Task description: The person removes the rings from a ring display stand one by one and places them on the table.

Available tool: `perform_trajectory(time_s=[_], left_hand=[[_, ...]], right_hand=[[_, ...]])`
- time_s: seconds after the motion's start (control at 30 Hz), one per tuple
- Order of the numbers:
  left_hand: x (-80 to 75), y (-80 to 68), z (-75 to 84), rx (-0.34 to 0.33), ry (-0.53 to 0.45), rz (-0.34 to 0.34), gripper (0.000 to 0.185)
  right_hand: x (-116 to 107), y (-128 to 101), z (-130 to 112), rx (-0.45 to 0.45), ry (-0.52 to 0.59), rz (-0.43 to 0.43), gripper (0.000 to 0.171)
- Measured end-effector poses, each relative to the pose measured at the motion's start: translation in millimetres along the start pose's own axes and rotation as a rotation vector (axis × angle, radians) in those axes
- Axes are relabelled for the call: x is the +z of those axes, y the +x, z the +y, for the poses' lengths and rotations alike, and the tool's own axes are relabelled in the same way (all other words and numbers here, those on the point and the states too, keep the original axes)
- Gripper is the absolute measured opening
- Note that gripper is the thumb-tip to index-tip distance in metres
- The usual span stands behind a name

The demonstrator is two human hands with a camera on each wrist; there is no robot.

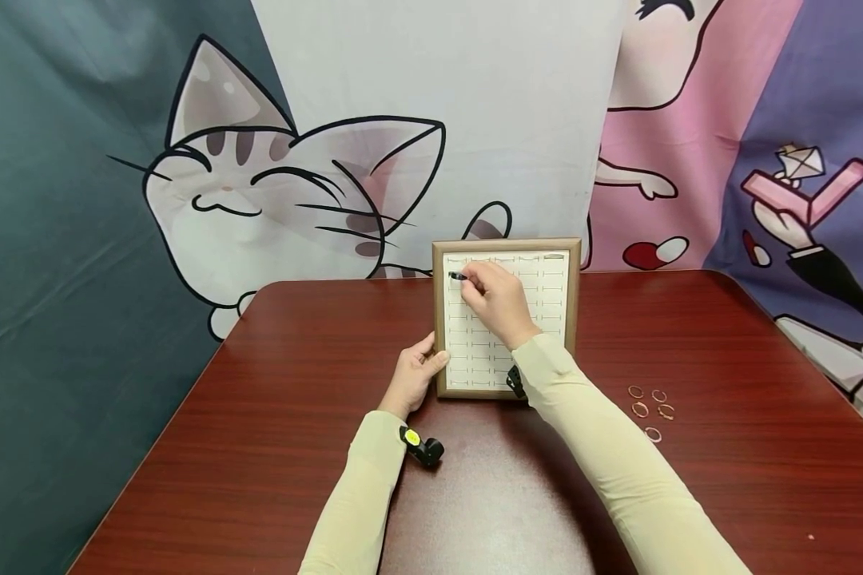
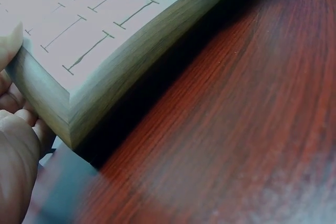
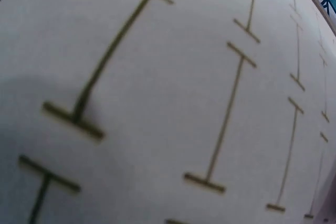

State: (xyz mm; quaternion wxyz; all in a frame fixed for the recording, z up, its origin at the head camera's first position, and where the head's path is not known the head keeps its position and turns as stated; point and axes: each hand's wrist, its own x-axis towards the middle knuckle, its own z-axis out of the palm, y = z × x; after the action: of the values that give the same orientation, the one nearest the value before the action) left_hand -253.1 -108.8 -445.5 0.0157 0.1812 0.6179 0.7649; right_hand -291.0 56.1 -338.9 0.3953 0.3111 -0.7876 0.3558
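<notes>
A ring display board (image 1: 507, 351), white with rows of short slots inside a wooden frame (image 1: 574, 319), stands upright on the table. My left hand (image 1: 411, 375) grips its lower left edge, thumb on the front and fingers behind, as the left wrist view also shows at the frame corner (image 2: 71, 124). Between thumb and fingertips my right hand (image 1: 499, 299) pinches a small dark ring (image 1: 457, 276) at the board's upper left. Whether that ring touches a slot cannot be told. The right wrist view shows only slots in the white panel (image 3: 157, 93), no fingers.
Several thin rings (image 1: 640, 410) lie on the reddish-brown table (image 1: 316, 343) to the right of the board. Behind the table hangs a cartoon-printed cloth (image 1: 518, 96). Black wrist cameras (image 1: 424, 451) sit at both cuffs.
</notes>
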Motion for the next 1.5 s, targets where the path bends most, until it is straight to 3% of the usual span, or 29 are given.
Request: perform_trajectory(time_s=[0.33, 0.87, 1.27, 1.5], left_hand=[[1.0, 0.8, -1.7, -0.014, -0.013, 0.002, 0.051], [3.3, -1.3, -2.2, -0.015, -0.017, -0.002, 0.050], [2.0, -0.4, -2.4, -0.029, -0.026, 0.019, 0.049], [1.5, -0.2, -1.5, -0.018, -0.015, 0.022, 0.049]], right_hand=[[-0.6, -2.2, 6.8, -0.065, 0.059, 0.041, 0.009], [-10.5, -13.5, 6.0, 0.007, 0.201, 0.075, 0.011], [-41.2, -36.6, 15.5, 0.051, 0.140, 0.091, 0.010], [-68.7, -55.2, 22.0, 0.147, 0.113, 0.135, 0.013]])
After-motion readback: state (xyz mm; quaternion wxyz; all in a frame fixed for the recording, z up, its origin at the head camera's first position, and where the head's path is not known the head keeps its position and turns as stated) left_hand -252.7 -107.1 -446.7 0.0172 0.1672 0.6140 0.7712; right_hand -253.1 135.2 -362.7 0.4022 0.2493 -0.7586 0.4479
